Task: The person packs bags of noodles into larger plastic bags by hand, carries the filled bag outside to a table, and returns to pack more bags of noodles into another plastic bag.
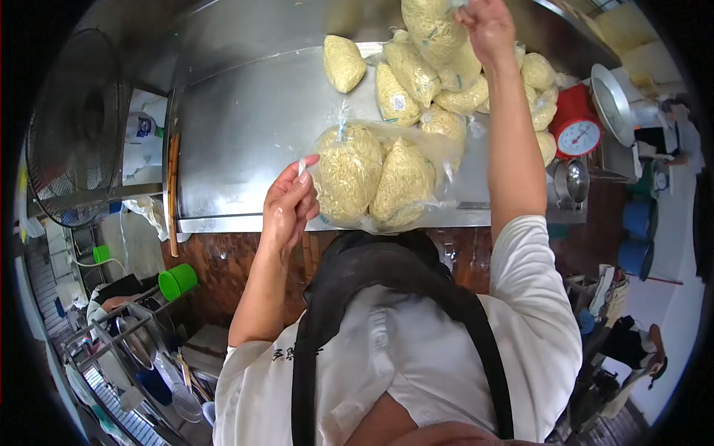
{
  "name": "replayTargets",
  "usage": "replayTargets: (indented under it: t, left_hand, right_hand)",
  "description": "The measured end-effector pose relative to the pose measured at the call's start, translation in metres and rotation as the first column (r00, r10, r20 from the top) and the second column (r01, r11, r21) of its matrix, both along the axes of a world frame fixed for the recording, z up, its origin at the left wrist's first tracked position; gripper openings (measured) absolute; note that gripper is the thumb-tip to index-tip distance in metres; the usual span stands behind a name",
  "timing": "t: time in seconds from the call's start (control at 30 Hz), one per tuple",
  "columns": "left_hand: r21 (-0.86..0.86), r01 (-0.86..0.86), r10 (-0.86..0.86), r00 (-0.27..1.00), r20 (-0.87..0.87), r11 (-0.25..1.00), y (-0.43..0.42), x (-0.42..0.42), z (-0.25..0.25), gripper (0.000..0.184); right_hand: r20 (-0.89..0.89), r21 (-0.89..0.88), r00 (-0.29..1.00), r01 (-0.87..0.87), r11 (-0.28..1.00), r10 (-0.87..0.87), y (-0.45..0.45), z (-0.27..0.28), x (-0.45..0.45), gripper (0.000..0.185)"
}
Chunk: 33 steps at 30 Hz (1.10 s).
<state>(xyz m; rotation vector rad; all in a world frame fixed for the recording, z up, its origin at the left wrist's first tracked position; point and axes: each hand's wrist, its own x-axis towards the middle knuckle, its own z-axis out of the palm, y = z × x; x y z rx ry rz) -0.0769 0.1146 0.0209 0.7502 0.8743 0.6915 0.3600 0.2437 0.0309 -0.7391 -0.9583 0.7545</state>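
Note:
A large clear plastic bag [444, 152] lies at the table's front edge with two smaller bags of pale yellow noodles [348, 175] inside it. My left hand [288, 199] pinches the left edge of the large bag's plastic between thumb and fingers. At the far side, my right hand [487, 31] is closed on the gathered top of another bag of noodles [431, 30], which hangs over the pile. Several more noodle bags [398, 97] are heaped beneath and beside it. One noodle bag [343, 64] sits apart, left of the heap.
The steel table [238, 126] has a raised front rim. A red dial scale [577, 130] with a metal pan stands at the right, near a metal bowl [571, 181]. Wooden sticks [173, 193] lie along the left edge, beside a large fan [78, 126].

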Motion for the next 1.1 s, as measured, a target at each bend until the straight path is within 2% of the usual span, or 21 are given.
replayTargets:
  t: [0.07, 0.1, 0.13, 0.2, 0.27, 0.3, 0.33, 0.37, 0.4, 0.43, 0.47, 0.57, 0.6, 0.7, 0.8, 0.83, 0.87, 0.93, 1.0, 1.03, 1.1]
  left_hand:
    - [-0.034, -0.035, 0.038, 0.996, 0.076, 0.999, 0.002, 0.003, -0.002, 0.052]
    - [-0.054, -0.040, 0.047, 0.991, 0.128, 0.998, 0.005, 0.003, -0.004, 0.052]
    - [-0.077, -0.045, 0.059, 0.982, 0.180, 0.996, 0.008, 0.001, -0.007, 0.052]
    - [-0.114, -0.047, 0.074, 0.964, 0.254, 0.992, 0.008, -0.001, -0.010, 0.053]
    - [-0.132, -0.037, 0.075, 0.951, 0.299, 0.990, 0.009, -0.002, -0.010, 0.054]
    - [-0.098, -0.010, 0.038, 0.958, 0.285, 0.995, 0.011, -0.003, -0.012, 0.055]
    - [-0.068, 0.015, 0.004, 0.964, 0.267, 0.998, 0.011, -0.005, -0.014, 0.057]
    - [-0.040, 0.041, -0.030, 0.968, 0.247, 0.998, 0.011, -0.007, -0.016, 0.058]
    - [-0.016, 0.042, -0.038, 0.979, 0.199, 0.999, 0.008, -0.006, -0.018, 0.061]
    - [0.006, 0.050, -0.050, 0.988, 0.146, 0.999, 0.002, -0.002, -0.019, 0.065]
    - [0.033, 0.063, -0.066, 0.993, 0.095, 0.997, -0.001, 0.003, -0.020, 0.069]
    - [0.415, 0.256, -0.187, 0.962, -0.200, 0.873, -0.008, 0.012, -0.044, 0.086]
    - [0.565, 0.396, -0.168, 0.895, -0.412, 0.724, -0.008, 0.013, -0.049, 0.093]
    - [0.678, 0.603, -0.094, 0.772, -0.628, 0.421, -0.017, 0.013, -0.050, 0.096]
    - [0.680, 0.574, 0.002, 0.763, -0.646, 0.456, -0.032, 0.011, -0.047, 0.096]
    - [0.677, 0.559, 0.031, 0.760, -0.650, 0.478, -0.033, 0.011, -0.046, 0.096]
    - [0.666, 0.559, 0.056, 0.743, -0.667, 0.494, -0.034, 0.012, -0.045, 0.095]
    - [0.643, 0.555, 0.103, 0.710, -0.697, 0.528, -0.040, 0.015, -0.042, 0.096]
    - [0.360, 0.619, -0.056, 0.548, -0.834, 0.698, -0.040, 0.024, -0.034, 0.094]
    - [0.207, 0.622, -0.145, 0.467, -0.872, 0.755, -0.037, 0.028, -0.031, 0.093]
    - [0.316, 0.621, -0.086, 0.529, -0.844, 0.717, -0.035, 0.033, -0.040, 0.091]
  right_hand:
    - [-0.130, 0.177, 0.980, -0.130, 0.976, 0.154, -0.045, 0.060, -0.035, 0.012]
    - [-0.129, 0.186, 0.982, -0.114, 0.976, 0.140, -0.066, 0.083, -0.054, 0.018]
    - [-0.128, 0.193, 0.984, -0.101, 0.976, 0.127, -0.087, 0.097, -0.069, 0.025]
    - [-0.164, 0.252, 0.952, -0.213, 0.944, 0.259, -0.123, 0.103, -0.089, 0.021]
    - [-0.198, 0.159, 0.946, -0.228, 0.961, 0.257, -0.158, 0.088, -0.116, 0.022]
    - [-0.211, 0.032, 0.960, -0.182, 0.983, 0.185, -0.175, 0.061, -0.139, 0.025]
    - [-0.116, -0.198, 0.991, -0.089, 0.976, 0.067, -0.189, 0.041, -0.171, 0.024]
    - [0.167, -0.288, 0.974, -0.102, 0.952, 0.154, -0.195, 0.003, -0.184, 0.023]
    - [0.365, -0.492, 0.919, 0.054, 0.869, 0.149, -0.204, -0.031, -0.204, 0.019]
    - [0.591, -0.363, 0.804, 0.195, 0.911, 0.063, -0.209, -0.068, -0.221, 0.016]
    - [0.594, -0.501, 0.787, 0.203, 0.841, 0.164, -0.221, -0.082, -0.230, 0.016]
    - [0.799, -0.294, 0.597, 0.276, 0.915, 0.077, -0.230, -0.070, -0.236, 0.020]
    - [0.803, -0.315, 0.590, 0.297, 0.901, 0.086, -0.232, -0.065, -0.235, 0.024]
    - [0.630, -0.502, 0.761, 0.249, 0.828, 0.153, -0.239, -0.053, -0.228, 0.028]
    - [0.596, -0.435, 0.798, 0.226, 0.872, 0.090, -0.253, -0.032, -0.222, 0.032]
    - [0.774, -0.236, 0.620, 0.471, 0.850, -0.129, -0.251, -0.021, -0.220, 0.031]
    - [0.870, 0.005, 0.372, 0.648, 0.762, -0.322, -0.248, -0.009, -0.219, 0.030]
    - [0.935, 0.092, 0.163, 0.744, 0.662, -0.314, -0.250, -0.015, -0.210, 0.027]
    - [0.946, -0.249, 0.323, 0.712, 0.656, 0.008, -0.262, -0.053, -0.189, 0.026]
    - [0.865, -0.396, 0.501, 0.634, 0.665, 0.037, -0.260, -0.056, -0.187, 0.027]
    - [0.609, -0.626, 0.786, 0.393, 0.674, 0.107, -0.256, -0.062, -0.186, 0.029]
